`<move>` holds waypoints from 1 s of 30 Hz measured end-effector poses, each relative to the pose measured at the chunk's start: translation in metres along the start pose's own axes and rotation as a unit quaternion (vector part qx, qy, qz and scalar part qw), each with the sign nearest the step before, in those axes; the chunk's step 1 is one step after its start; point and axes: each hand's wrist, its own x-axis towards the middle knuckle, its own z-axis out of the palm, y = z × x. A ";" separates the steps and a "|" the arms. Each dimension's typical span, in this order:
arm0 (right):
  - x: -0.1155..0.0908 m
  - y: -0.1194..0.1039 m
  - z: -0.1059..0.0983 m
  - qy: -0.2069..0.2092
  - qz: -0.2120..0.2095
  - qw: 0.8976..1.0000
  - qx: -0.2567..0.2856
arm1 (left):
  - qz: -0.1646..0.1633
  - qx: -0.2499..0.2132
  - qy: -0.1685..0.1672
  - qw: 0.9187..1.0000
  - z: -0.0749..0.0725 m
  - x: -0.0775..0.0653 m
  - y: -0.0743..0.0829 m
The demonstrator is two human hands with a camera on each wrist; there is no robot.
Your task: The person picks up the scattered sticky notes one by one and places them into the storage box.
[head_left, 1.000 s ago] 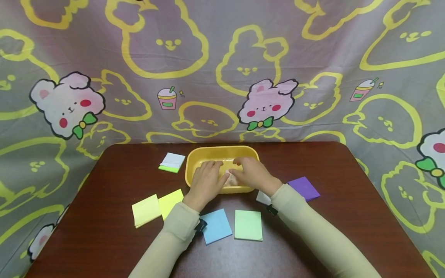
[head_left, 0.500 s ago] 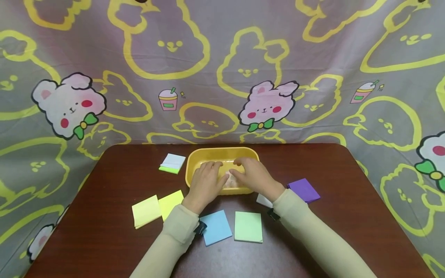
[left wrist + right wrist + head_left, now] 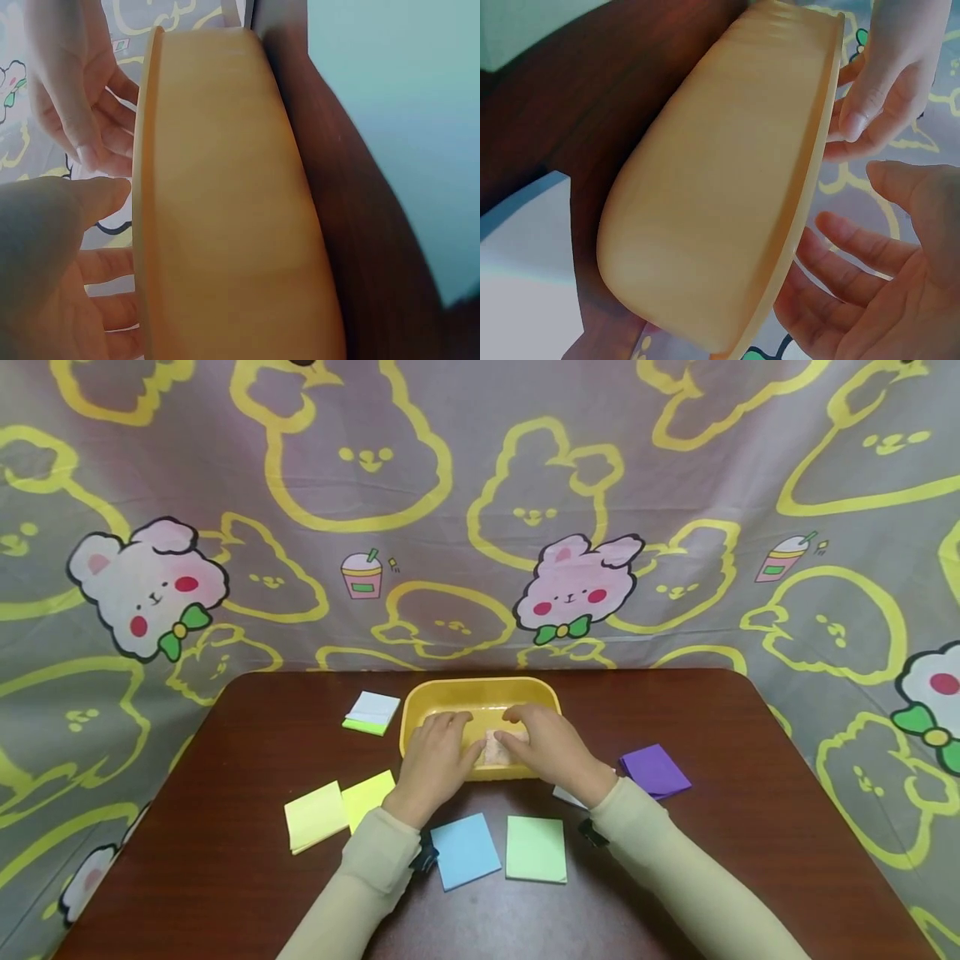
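In the yellow tub (image 3: 480,692), pale block (image 3: 493,755) sits nr front wall, btwn L hand (image 3: 433,756) & R hand (image 3: 553,750), both loosely spread; contact unclear. Best: even touch, wrists clear of rim.

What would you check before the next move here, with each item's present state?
1. Left hand and right hand both at the yellow tub: ok.
2. Pale object inside the tub, between the hands: ok.
3. Firm hold on it: cannot tell; the wrist views don't show it.
4. Tub upright on the table: ok.
5. Blue pad and light green pad outside the tub: ok.
6. White pad fully visible: not ok, partly covered by the right arm.
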 end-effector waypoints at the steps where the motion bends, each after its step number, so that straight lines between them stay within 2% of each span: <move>1: -0.001 -0.001 0.000 -0.001 0.000 1.000 0.002 | -0.001 0.001 0.000 1.000 0.000 0.000 -0.001; 8: -0.006 -0.002 0.002 0.005 -0.001 1.000 -0.002 | 0.000 0.003 0.002 1.000 -0.004 -0.002 -0.003; 16: -0.010 -0.004 0.007 0.025 -0.027 0.999 -0.001 | 0.002 0.000 0.001 1.000 -0.006 -0.005 -0.004; 24: -0.015 -0.010 0.008 0.026 -0.038 0.999 0.011 | 0.011 0.003 0.017 1.000 -0.010 -0.009 -0.006; 30: -0.018 -0.014 0.010 0.033 -0.049 0.998 -0.002 | 0.014 0.011 0.021 1.000 -0.015 -0.011 -0.007</move>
